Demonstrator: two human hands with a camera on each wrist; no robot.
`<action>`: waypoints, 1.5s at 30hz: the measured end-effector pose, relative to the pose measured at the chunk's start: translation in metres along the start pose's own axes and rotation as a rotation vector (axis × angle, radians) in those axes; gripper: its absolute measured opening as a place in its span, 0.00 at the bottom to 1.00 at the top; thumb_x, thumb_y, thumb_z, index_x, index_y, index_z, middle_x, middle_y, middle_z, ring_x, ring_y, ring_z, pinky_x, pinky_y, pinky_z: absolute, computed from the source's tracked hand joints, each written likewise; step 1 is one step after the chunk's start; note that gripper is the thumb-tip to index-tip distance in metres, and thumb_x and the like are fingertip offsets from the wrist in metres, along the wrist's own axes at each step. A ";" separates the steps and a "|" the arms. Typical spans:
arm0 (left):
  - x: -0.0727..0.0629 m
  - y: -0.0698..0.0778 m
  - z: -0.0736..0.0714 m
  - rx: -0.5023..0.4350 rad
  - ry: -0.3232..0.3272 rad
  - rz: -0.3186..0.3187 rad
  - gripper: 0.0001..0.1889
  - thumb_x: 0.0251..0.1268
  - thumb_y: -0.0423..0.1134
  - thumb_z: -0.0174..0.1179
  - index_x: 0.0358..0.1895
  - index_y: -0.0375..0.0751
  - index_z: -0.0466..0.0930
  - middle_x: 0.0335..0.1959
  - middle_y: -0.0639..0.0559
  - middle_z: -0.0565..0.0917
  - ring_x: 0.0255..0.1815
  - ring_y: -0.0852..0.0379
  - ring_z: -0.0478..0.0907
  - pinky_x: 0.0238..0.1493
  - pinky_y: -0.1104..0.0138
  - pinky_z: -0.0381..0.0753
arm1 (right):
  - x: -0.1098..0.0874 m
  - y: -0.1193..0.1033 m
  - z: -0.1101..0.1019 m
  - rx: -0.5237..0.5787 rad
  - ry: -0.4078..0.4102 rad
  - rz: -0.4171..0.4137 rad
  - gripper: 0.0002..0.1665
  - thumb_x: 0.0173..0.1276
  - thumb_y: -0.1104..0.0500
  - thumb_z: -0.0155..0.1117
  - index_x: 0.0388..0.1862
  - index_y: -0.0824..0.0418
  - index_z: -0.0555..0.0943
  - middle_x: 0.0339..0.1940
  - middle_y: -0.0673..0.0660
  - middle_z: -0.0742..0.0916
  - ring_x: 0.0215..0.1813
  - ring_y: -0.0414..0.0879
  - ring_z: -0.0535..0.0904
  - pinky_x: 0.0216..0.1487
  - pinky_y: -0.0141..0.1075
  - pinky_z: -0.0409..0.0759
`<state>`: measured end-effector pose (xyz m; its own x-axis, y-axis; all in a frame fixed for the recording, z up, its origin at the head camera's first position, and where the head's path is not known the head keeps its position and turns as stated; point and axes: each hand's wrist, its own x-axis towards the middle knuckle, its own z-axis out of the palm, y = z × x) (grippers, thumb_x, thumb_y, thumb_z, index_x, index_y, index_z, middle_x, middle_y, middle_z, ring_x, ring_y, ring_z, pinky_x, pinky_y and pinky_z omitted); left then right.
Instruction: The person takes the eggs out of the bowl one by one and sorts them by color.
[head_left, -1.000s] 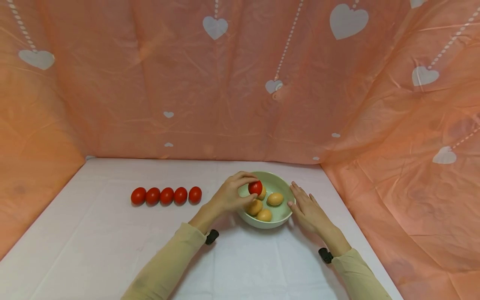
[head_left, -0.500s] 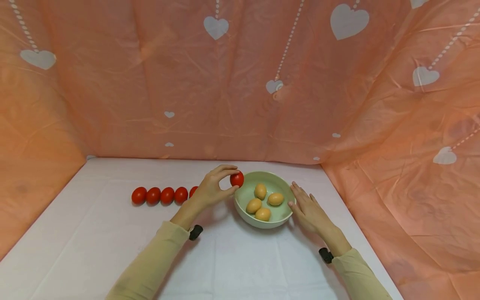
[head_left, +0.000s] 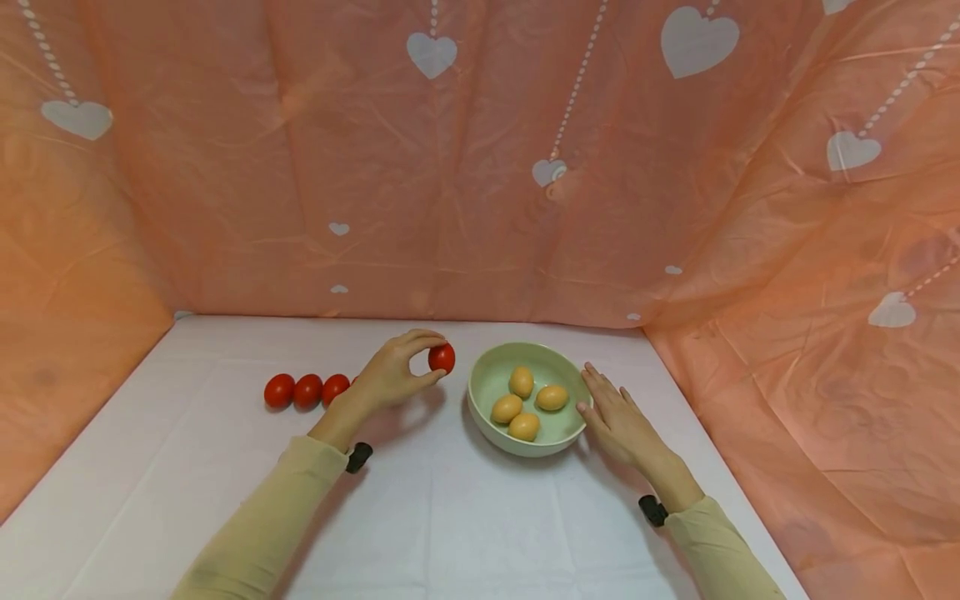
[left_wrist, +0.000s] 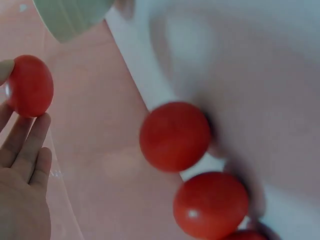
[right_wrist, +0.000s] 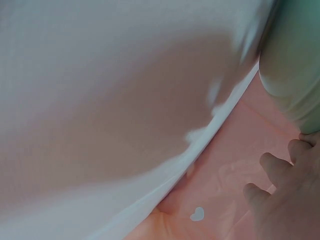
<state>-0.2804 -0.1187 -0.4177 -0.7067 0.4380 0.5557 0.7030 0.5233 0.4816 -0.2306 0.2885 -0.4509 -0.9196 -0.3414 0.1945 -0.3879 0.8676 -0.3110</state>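
In the head view my left hand [head_left: 392, 371] pinches a red tomato [head_left: 442, 358] between thumb and fingers, up off the table and left of the bowl. The left wrist view shows the same tomato [left_wrist: 31, 86] at the fingertips. My right hand [head_left: 621, 422] touches the right rim of a pale green bowl [head_left: 525, 448] with straight fingers. Several yellow-orange, egg-shaped pieces [head_left: 552, 397] lie in the bowl. A row of red tomatoes [head_left: 307, 391] sits to the left on the table, its right end hidden behind the left hand and wrist.
A white cloth covers the table [head_left: 487, 533]. Orange-pink curtains [head_left: 480, 208] with white hearts hang behind it and along both sides. The table's right edge runs close by the right hand.
My left hand has drawn back leftward from over the bowl, still pinching the tomato, and now covers part of the tomato row. The right hand has stayed at the bowl's rim.
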 end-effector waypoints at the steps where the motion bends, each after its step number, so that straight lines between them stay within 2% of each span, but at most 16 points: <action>1: 0.000 -0.002 -0.001 0.019 -0.018 -0.014 0.24 0.60 0.37 0.76 0.60 0.37 0.84 0.61 0.43 0.83 0.62 0.41 0.80 0.66 0.47 0.78 | 0.000 0.000 0.000 -0.001 0.002 -0.001 0.38 0.87 0.46 0.43 0.84 0.67 0.54 0.86 0.62 0.58 0.83 0.66 0.56 0.79 0.67 0.49; 11: -0.003 -0.014 -0.010 0.091 -0.218 -0.099 0.24 0.62 0.39 0.75 0.60 0.34 0.84 0.59 0.42 0.84 0.62 0.42 0.80 0.68 0.48 0.76 | -0.001 0.000 0.000 0.001 0.022 -0.010 0.38 0.86 0.47 0.45 0.84 0.67 0.55 0.85 0.62 0.59 0.82 0.66 0.57 0.78 0.68 0.50; 16: -0.006 -0.018 -0.011 0.115 -0.275 -0.111 0.24 0.62 0.40 0.75 0.59 0.34 0.84 0.58 0.43 0.85 0.62 0.43 0.80 0.67 0.48 0.77 | -0.001 -0.001 0.000 0.003 0.024 -0.014 0.38 0.86 0.48 0.45 0.84 0.67 0.55 0.85 0.62 0.59 0.82 0.66 0.57 0.78 0.68 0.50; 19: -0.007 -0.020 -0.010 0.121 -0.294 -0.105 0.23 0.62 0.39 0.74 0.58 0.33 0.84 0.57 0.43 0.85 0.59 0.43 0.81 0.64 0.48 0.79 | -0.001 -0.001 0.000 0.002 0.031 -0.021 0.37 0.86 0.48 0.45 0.84 0.67 0.55 0.85 0.63 0.59 0.82 0.67 0.57 0.78 0.68 0.51; 29: -0.009 -0.029 -0.007 0.147 -0.383 -0.181 0.22 0.63 0.41 0.74 0.59 0.37 0.85 0.58 0.45 0.85 0.57 0.46 0.81 0.63 0.51 0.80 | -0.001 -0.001 -0.001 0.007 0.024 -0.016 0.38 0.86 0.48 0.45 0.84 0.67 0.55 0.85 0.62 0.59 0.82 0.66 0.57 0.78 0.68 0.51; 35: -0.011 -0.030 -0.006 0.133 -0.404 -0.178 0.21 0.63 0.39 0.74 0.58 0.35 0.85 0.56 0.45 0.85 0.52 0.45 0.82 0.58 0.52 0.81 | -0.001 -0.001 0.000 0.010 0.031 -0.016 0.37 0.86 0.48 0.46 0.84 0.67 0.56 0.85 0.62 0.59 0.82 0.67 0.58 0.78 0.69 0.51; 45: -0.011 -0.033 -0.006 0.146 -0.421 -0.193 0.21 0.63 0.39 0.74 0.57 0.36 0.85 0.56 0.44 0.85 0.57 0.44 0.81 0.62 0.49 0.80 | 0.000 -0.001 -0.001 0.000 0.017 -0.012 0.38 0.86 0.47 0.45 0.84 0.67 0.55 0.85 0.62 0.59 0.82 0.66 0.57 0.78 0.68 0.51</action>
<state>-0.2954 -0.1448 -0.4359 -0.8152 0.5648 0.1285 0.5586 0.7080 0.4321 -0.2297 0.2882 -0.4496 -0.9135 -0.3458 0.2142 -0.3992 0.8633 -0.3087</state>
